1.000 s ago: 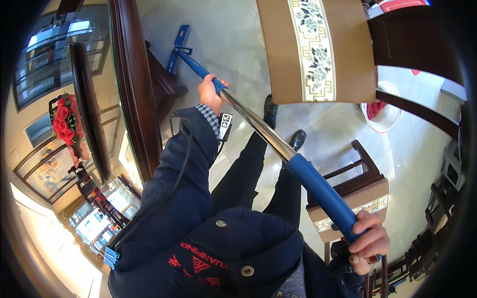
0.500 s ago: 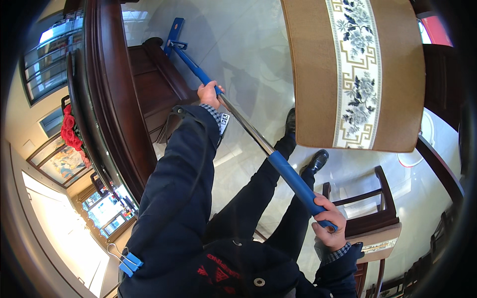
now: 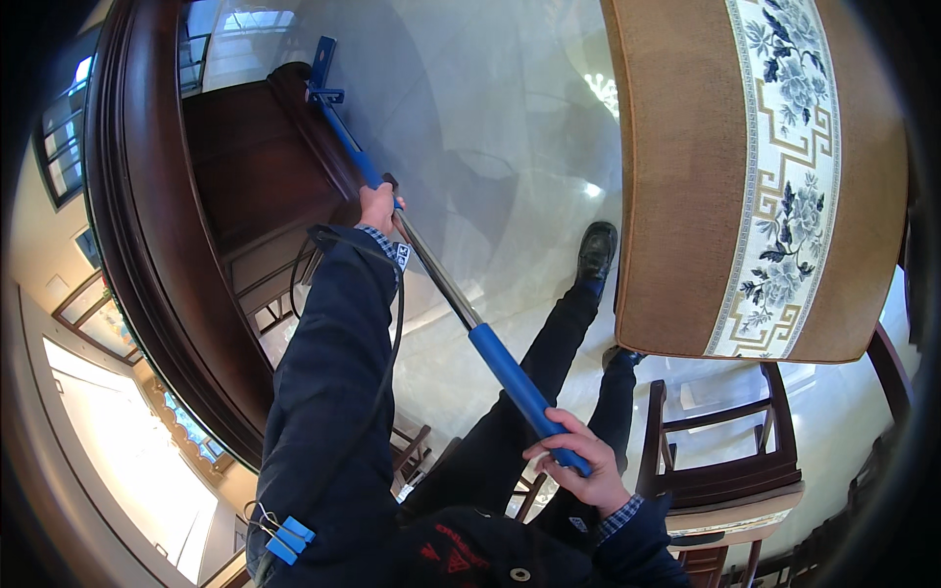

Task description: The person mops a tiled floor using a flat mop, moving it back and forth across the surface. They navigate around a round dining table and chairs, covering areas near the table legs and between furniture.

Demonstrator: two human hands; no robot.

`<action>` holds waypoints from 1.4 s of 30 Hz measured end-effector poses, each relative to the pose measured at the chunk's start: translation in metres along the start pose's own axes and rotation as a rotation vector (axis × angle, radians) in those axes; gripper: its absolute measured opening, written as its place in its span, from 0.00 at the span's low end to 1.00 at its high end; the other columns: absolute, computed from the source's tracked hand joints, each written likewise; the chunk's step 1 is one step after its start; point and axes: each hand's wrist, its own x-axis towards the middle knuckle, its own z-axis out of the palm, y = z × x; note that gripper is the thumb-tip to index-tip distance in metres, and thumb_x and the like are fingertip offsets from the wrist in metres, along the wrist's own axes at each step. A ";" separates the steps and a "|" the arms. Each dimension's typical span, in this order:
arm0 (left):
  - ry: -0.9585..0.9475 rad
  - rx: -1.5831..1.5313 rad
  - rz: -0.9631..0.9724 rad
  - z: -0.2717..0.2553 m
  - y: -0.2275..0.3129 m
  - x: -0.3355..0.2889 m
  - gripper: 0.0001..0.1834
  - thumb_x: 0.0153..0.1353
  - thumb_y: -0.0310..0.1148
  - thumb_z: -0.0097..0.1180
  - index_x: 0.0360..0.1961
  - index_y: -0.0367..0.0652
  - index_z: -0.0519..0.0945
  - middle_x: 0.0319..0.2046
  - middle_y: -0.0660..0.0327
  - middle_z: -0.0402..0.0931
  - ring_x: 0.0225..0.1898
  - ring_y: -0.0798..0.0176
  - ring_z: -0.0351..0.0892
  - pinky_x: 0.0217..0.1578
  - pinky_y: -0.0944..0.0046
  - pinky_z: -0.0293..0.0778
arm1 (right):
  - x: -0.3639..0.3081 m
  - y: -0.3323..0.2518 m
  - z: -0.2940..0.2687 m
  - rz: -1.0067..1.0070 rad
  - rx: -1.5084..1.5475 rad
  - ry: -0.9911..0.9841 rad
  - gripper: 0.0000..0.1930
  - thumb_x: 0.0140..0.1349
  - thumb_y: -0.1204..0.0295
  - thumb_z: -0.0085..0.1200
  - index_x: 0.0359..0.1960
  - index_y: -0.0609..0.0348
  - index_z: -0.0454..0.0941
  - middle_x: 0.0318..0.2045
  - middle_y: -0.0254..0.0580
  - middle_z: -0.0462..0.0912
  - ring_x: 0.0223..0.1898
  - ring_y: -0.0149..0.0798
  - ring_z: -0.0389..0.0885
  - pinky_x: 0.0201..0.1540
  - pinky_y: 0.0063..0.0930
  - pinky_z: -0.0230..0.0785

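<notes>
From where I'm standing, person's got a long blue-and-chrome pole (image 3: 441, 275) slanting across their front, both hands on it. L hand (image 3: 377, 208) grips nr the lower blue sleeve; R hand (image 3: 600, 472) is wrapped round the top end. Its flat blue head (image 3: 321, 64) is on the pale glossy floor (image 3: 549, 147), just beside dark brown wooden furniture (image 3: 250, 147); can't tell if touching. Brown padded seat w/ white floral strip (image 3: 676, 196) to the R.

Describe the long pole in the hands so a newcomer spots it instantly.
Start at the big brown cushion, upper right, and look left to the dark wooden furniture. Between them a long pole slants, left hand higher, right hand near its lower end. Blue sections flanking shiny metal set it apart from those brown neighbours.
</notes>
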 end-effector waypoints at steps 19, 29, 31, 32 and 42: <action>0.053 -0.075 -0.036 0.065 -0.058 -0.195 0.05 0.57 0.27 0.40 0.29 0.38 0.59 0.18 0.56 0.61 0.10 0.59 0.65 0.08 0.60 0.65 | -0.170 -0.092 -0.007 0.244 -0.184 0.695 0.19 0.51 0.80 0.51 0.47 0.68 0.71 0.21 0.36 0.73 0.17 0.23 0.65 0.20 0.14 0.57; -0.118 -0.198 -0.251 0.082 -0.030 -0.346 0.12 0.58 0.30 0.40 0.39 0.44 0.52 0.25 0.54 0.62 0.14 0.61 0.66 0.13 0.61 0.69 | -0.305 -0.154 0.009 0.356 -0.203 0.817 0.19 0.56 0.72 0.50 0.51 0.63 0.70 0.23 0.32 0.75 0.15 0.17 0.60 0.15 0.11 0.51; -0.161 -0.205 -0.278 0.083 -0.029 -0.371 0.13 0.58 0.31 0.40 0.40 0.44 0.52 0.26 0.54 0.62 0.14 0.61 0.66 0.13 0.61 0.68 | -0.322 -0.160 0.016 0.287 -0.274 0.845 0.19 0.56 0.74 0.51 0.50 0.64 0.70 0.25 0.32 0.75 0.18 0.17 0.62 0.18 0.10 0.52; -0.191 -0.208 -0.285 0.084 -0.029 -0.382 0.13 0.59 0.31 0.40 0.40 0.44 0.51 0.26 0.55 0.62 0.14 0.62 0.66 0.13 0.61 0.68 | -0.328 -0.161 0.019 0.256 -0.310 0.859 0.18 0.55 0.75 0.52 0.49 0.64 0.71 0.25 0.33 0.75 0.20 0.18 0.62 0.19 0.10 0.53; -0.313 -0.319 -0.391 0.060 -0.026 -0.384 0.15 0.59 0.29 0.41 0.44 0.48 0.52 0.28 0.56 0.60 0.15 0.61 0.67 0.14 0.58 0.69 | -0.328 -0.134 0.006 0.582 -1.137 0.717 0.19 0.48 0.73 0.60 0.43 0.66 0.73 0.29 0.43 0.78 0.31 0.32 0.74 0.35 0.27 0.68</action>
